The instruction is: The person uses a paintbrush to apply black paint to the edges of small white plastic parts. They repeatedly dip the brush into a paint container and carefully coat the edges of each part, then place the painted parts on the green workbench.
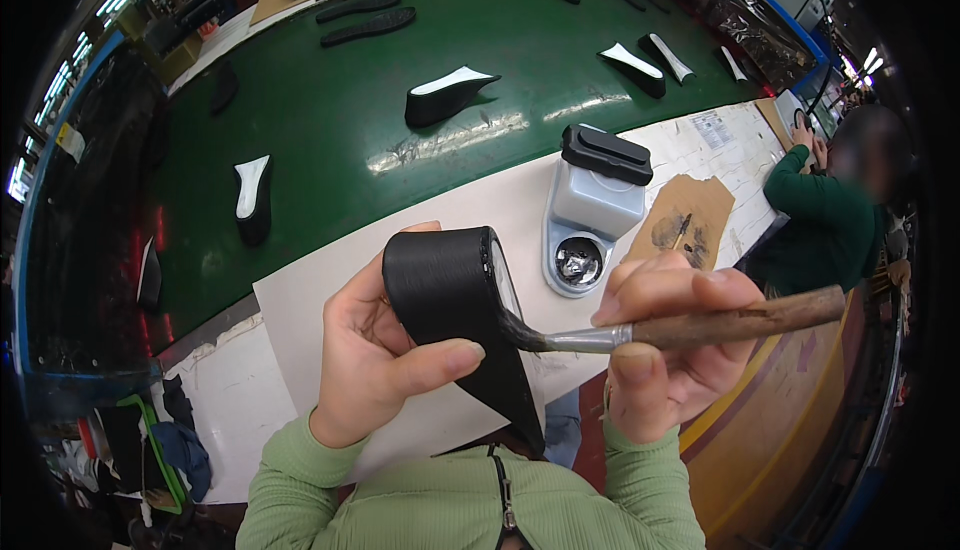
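My left hand (365,350) grips a black wedge heel (437,275), its thumb pressed on the near side and its fingers behind. The heel is held up over the white paper (300,300), its thick end upward and its thin tip pointing down toward me. Between the thumb and fingers of my right hand (675,340) is a brush (735,318) with a wooden handle and a metal ferrule. Its dark, bent bristles touch the rim of the heel beside the pale inner face. Beyond the right hand stands a grey-white dispenser (597,200) with a black lid; the small cup (580,262) at its foot holds dark liquid.
Several wedge heels, like this white-topped one (447,95), and flat black soles (368,27) lie on the green belt (320,150). Stained cardboard (688,215) with a thin stick lies right of the dispenser. A co-worker in a green sleeve (815,195) works at the far right.
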Motion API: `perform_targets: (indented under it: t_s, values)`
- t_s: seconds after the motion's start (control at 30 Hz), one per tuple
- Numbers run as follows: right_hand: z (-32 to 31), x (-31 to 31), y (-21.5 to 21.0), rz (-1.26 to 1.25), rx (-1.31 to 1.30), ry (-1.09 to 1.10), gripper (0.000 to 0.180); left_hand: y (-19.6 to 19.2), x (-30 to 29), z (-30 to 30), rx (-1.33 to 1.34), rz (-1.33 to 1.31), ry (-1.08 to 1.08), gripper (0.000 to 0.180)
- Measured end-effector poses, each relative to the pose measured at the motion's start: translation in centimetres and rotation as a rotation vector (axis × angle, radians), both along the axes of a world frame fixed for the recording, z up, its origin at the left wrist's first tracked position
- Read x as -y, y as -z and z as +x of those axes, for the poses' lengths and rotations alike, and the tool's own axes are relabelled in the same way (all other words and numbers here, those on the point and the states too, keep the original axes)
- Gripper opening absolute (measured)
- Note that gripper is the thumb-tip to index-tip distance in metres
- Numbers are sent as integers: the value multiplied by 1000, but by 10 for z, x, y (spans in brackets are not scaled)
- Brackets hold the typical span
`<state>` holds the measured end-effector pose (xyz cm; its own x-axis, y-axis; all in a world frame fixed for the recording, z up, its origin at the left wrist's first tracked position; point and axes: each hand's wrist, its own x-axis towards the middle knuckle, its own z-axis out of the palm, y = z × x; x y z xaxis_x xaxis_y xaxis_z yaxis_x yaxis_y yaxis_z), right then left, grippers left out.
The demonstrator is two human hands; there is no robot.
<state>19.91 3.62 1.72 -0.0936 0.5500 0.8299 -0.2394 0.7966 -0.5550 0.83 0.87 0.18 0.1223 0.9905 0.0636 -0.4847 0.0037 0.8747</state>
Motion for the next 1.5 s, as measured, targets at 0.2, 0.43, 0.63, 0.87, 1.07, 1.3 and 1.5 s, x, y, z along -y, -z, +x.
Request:
perform_targets:
  t_s: [0.2, 0.43, 0.63, 0.87, 1.07, 1.3, 1.5]
  values:
    - [0, 2, 3, -2, 11, 21, 54, 0, -2, 1, -5, 3, -6, 73]
    - [0, 5, 5, -21, -2, 19, 51, 0, -3, -1, 3, -8, -3, 71]
    - [3, 11, 11, -150, -54, -50, 50, 1, -3, 1, 31, -15, -43, 66]
    - [36, 4, 36, -631, -196, 54, 44, 27, -10, -11, 56, -264, -11, 43]
    - [67, -15, 90, -666, 17, 477, 38, 85, -16, -9, 283, -675, 50, 47]
    - [72, -26, 123, -555, 273, 586, 31, 112, -1, -11, 485, -717, 88, 50]
    - [70, -34, 128, -643, 263, 534, 36, 112, -5, -11, 426, -641, 87, 48]
